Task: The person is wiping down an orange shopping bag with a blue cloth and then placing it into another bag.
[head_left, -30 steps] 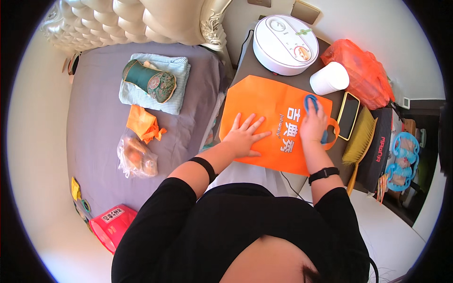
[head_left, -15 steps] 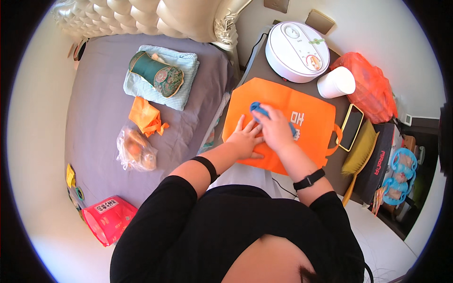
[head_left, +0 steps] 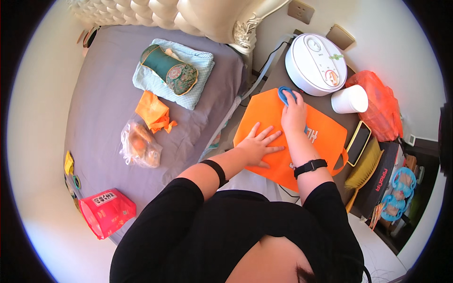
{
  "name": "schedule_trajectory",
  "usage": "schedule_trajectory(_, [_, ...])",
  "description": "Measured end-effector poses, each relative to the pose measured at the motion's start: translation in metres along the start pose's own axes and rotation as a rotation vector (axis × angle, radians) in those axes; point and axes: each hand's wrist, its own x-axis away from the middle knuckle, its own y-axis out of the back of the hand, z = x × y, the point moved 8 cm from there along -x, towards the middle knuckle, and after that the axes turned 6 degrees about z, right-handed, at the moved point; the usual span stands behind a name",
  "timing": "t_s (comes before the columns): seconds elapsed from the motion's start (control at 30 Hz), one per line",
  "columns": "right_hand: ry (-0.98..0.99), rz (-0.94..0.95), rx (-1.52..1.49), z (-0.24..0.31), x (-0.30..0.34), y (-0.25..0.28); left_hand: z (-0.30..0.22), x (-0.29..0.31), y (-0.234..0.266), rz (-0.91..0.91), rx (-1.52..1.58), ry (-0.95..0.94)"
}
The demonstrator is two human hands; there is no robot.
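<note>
1. Right hand point(head_left: 294, 115), fingers curled round the blue cloth point(head_left: 285, 94), has moved up to the orange bag point(head_left: 257, 113)'s far edge.
2. Left hand point(head_left: 258, 147) stays, fingers wide, on the bag, atop the table point(head_left: 279, 73).

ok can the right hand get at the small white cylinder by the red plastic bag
Probably yes: nothing tall shows between the right hand and the white cylinder, just flat orange fabric bag and dark tabletop. The hand holds a blue cloth, so it may need freeing first.
</note>
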Motion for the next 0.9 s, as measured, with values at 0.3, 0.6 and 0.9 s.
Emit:
schedule_trajectory(0.3, [0.289,0.328,-0.025,0.057,0.018,-0.027,0.002,0.0,0.0,0.119,0.037,0.025])
schedule_trajectory(0.6, [-0.02,0.09,0.221,-0.053,0.055,0.034,0.0,0.0,0.001,0.027,0.027,0.022])
schedule_trajectory(0.9, [-0.316,-0.063,0.136,-0.104,0.09,0.059,-0.004,-0.003,0.003,0.075,-0.022,0.033])
